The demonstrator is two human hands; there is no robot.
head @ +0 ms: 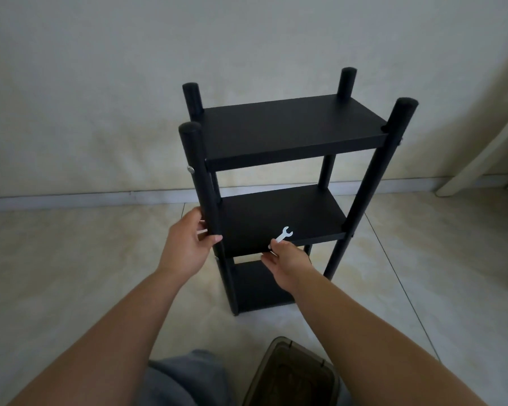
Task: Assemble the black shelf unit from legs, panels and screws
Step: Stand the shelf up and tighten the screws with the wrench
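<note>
- Your left hand (188,244) is gripping the near left leg (201,183) of the black shelf unit (276,183), thumb in front of the pole and fingers curled round behind it, just at the level of the middle panel (279,218)
- Your right hand (285,260) is pinching the lower end of a small white spanner (283,234) between thumb and fingertips, and the spanner's open head is lying over the front part of the middle panel
- The shelf unit is standing upright on the pale tiled floor (393,273) close to the wall (100,83), with its top panel (291,127), middle panel and bottom panel (258,288) all sitting between four legs
- A silver screw head (190,169) is showing on the outer side of the near left leg, beside the top panel
- A dark translucent box (294,373) is sitting on the floor at your near right, beside your grey-clad knee (185,376)
</note>
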